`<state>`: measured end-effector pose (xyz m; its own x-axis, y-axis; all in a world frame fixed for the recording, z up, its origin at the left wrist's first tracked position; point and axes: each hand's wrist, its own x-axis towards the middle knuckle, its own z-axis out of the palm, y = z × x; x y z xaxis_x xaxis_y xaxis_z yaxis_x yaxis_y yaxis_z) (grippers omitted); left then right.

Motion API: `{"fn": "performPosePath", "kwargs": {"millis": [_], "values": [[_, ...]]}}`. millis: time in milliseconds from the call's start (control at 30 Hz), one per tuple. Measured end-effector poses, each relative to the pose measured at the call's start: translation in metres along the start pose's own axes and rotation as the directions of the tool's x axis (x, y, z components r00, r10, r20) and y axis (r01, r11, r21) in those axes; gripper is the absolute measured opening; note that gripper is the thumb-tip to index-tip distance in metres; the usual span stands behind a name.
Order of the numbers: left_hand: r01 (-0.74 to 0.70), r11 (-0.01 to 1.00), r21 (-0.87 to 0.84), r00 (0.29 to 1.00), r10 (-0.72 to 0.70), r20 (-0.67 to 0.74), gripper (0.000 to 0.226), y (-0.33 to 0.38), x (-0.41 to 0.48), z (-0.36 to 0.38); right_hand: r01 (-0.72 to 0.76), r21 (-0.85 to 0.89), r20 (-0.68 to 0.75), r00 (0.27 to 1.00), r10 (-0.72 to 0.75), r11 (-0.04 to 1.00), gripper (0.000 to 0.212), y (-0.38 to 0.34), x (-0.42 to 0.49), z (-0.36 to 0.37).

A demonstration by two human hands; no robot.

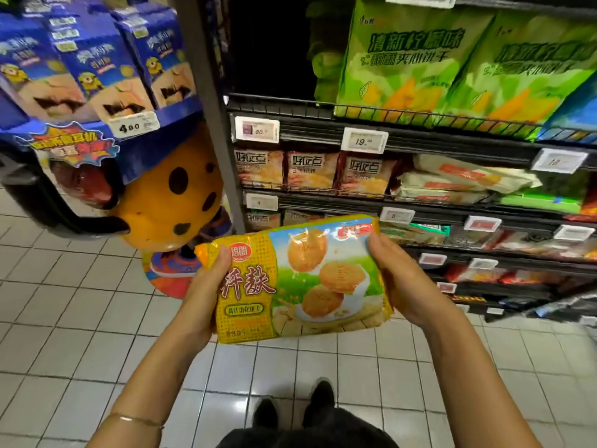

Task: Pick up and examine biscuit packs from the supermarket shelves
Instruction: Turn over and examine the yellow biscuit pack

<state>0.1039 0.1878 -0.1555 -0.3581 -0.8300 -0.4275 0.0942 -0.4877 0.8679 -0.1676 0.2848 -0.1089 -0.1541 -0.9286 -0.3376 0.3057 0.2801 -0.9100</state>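
Observation:
A yellow biscuit pack (300, 279) with printed round biscuits and red characters is held face up in front of me, above the tiled floor. My left hand (206, 292) grips its left end, thumb over the front. My right hand (403, 279) grips its right end, thumb on the top corner. The fingers behind the pack are hidden. Black shelves (403, 140) with more biscuit packs stand just beyond it.
Green biscuit bags (403, 59) fill the upper shelf, beige packs (310, 169) the one below, with price tags (364, 140) on the rails. A blue display of boxes (97, 66) and an orange spotted figure (171, 202) stand at left. My shoes (290, 412) are on white floor tiles.

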Motion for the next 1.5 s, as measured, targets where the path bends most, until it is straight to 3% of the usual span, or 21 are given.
{"fn": "performPosePath", "kwargs": {"millis": [100, 233, 333, 467, 867, 1000, 1100, 1167, 1267, 1333, 1367, 1433, 1500], "values": [[-0.029, 1.0, 0.009, 0.999, 0.029, -0.02, 0.067, -0.008, -0.001, -0.007, 0.02, -0.057, -0.07, 0.997, -0.024, 0.998, 0.068, 0.018, -0.013, 0.014], [-0.024, 1.0, 0.021, 0.999, 0.023, 0.033, 0.066, -0.017, -0.006, -0.011, 0.035, -0.08, -0.213, 0.976, -0.051, 0.996, 0.07, 0.037, -0.028, 0.028], [-0.03, 0.999, 0.026, 0.999, 0.029, 0.037, 0.068, -0.017, -0.015, -0.01, 0.087, -0.062, -0.274, 0.956, -0.101, 0.994, 0.057, 0.037, -0.036, 0.036], [-0.056, 0.998, 0.029, 0.998, 0.055, 0.028, 0.069, -0.015, -0.02, -0.01, 0.121, -0.068, -0.252, 0.958, -0.134, 0.99, 0.045, 0.035, -0.037, 0.04], [-0.127, 0.991, 0.03, 0.99, 0.129, -0.057, 0.057, -0.015, -0.037, -0.008, 0.143, -0.067, -0.244, 0.957, -0.156, 0.987, 0.045, 0.042, -0.041, 0.039], [-0.112, 0.99, 0.085, 0.986, 0.1, 0.134, 0.071, 0.006, -0.045, -0.022, 0.107, 0.101, -0.244, 0.966, -0.08, 0.989, 0.054, 0.051, -0.041, 0.032], [-0.132, 0.984, -0.123, 0.891, 0.172, 0.42, 0.093, 0.029, -0.051, -0.045, 0.07, 0.413, -0.128, 0.992, -0.018, 0.908, 0.053, 0.052, -0.04, 0.03], [-0.094, 0.941, -0.326, 0.823, 0.258, 0.506, 0.079, 0.04, -0.056, -0.045, 0.057, 0.557, -0.051, 0.998, -0.034, 0.828, 0.054, 0.052, -0.038, 0.037], [-0.193, 0.919, -0.344, 0.896, 0.308, 0.32, 0.054, 0.036, -0.056, -0.026, -0.003, 0.647, 0.042, 0.999, -0.031, 0.763, 0.055, 0.058, -0.033, 0.056], [-0.216, 0.929, -0.301, 0.925, 0.293, 0.242, 0.058, 0.028, -0.055, -0.014, -0.095, 0.665, 0.125, 0.992, 0.016, 0.74, 0.054, 0.066, -0.032, 0.071], [-0.209, 0.931, -0.299, 0.94, 0.276, 0.2, 0.056, 0.024, -0.056, -0.01, -0.15, 0.664, 0.169, 0.984, 0.048, 0.732, 0.054, 0.069, -0.033, 0.079], [-0.173, 0.932, -0.317, 0.975, 0.207, 0.077, 0.023, 0.021, -0.054, -0.009, -0.248, 0.634, 0.252, 0.962, 0.108, 0.733, 0.057, 0.074, -0.034, 0.091], [-0.088, 0.94, -0.33, 0.996, 0.091, -0.008, 0.032, 0.014, -0.054, -0.009, -0.309, 0.588, 0.286, 0.944, 0.166, 0.747, 0.059, 0.076, -0.035, 0.098]]}}
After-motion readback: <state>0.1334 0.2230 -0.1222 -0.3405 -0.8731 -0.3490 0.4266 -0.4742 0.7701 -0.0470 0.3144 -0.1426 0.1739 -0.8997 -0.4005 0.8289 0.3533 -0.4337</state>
